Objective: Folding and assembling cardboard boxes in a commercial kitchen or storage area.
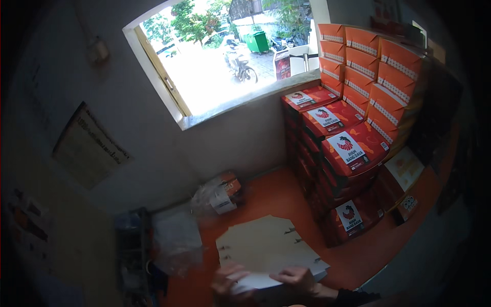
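A pale flat cardboard box blank (266, 245) with notched edges lies in front of me on the orange-red tabletop. It seems to be the top of a stack, as layered edges show at its right. My right hand (296, 279) is closed at the near edge, fingers curled and thumb lying along the cardboard. At the near left corner is my left hand (230, 280), touching the blank; motion smears its fingers. The lower parts of both hands run toward the bottom rim of the picture.
Tall stacks of folded red boxes (353, 148) and orange boxes (391, 100) stand at the right. A clear plastic bag with an orange pack (222, 193) rests by the wall. Another plastic bag (179, 238) and a dark rack (134, 250) are at left. Ahead is an open window (215, 115).
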Available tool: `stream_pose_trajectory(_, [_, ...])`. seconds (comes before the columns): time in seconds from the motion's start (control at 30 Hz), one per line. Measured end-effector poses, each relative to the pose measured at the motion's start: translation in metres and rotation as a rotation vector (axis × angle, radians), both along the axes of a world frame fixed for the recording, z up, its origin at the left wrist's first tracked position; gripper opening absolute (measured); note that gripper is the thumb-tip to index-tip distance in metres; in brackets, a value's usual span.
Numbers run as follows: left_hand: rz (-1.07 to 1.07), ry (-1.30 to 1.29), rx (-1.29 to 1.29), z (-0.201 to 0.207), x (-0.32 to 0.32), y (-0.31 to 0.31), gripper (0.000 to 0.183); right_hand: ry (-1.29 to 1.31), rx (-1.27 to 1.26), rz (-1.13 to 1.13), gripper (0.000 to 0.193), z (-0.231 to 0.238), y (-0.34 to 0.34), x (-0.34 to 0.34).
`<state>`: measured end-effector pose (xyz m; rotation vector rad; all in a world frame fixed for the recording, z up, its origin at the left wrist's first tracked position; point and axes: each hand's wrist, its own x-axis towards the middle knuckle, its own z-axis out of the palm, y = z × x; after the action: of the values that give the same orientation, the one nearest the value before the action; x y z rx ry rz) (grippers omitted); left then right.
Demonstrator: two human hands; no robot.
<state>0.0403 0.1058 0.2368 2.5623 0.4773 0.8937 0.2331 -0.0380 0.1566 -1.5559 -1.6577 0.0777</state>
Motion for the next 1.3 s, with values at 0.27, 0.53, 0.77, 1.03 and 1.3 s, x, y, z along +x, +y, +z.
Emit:
stream_pose_trajectory(0.27, [0.488, -0.962, -0.705, -0.09, 0.021, 0.125, 0.053, 0.424, 0.252, -0.034, 0.019, 0.061, -0.015, 0.057])
stream_pose_trajectory(0.53, [0.19, -0.938, -0.697, -0.114, 0.047, 0.084, 0.056, 0.925, 0.26, -0.349, 0.05, -0.035, -0.048, 0.016])
stream_pose_trajectory(0.77, [0.524, -0.925, -0.833, -0.22, 0.015, 0.094, 0.049, 0.725, 0.097, -0.395, 0.048, -0.085, -0.068, 0.007])
stream_pose_trajectory(1.03, [0.684, -0.821, -1.116, -0.215, 0.013, 0.053, 0.043, 0.604, -0.137, -0.201, 0.021, -0.144, -0.096, 0.004])
stream_pose_trajectory(1.3, [0.648, -0.666, -1.281, -0.014, 0.018, 0.04, 0.039, -0.376, 0.376, -0.086, 0.062, -0.003, -0.059, -0.007])
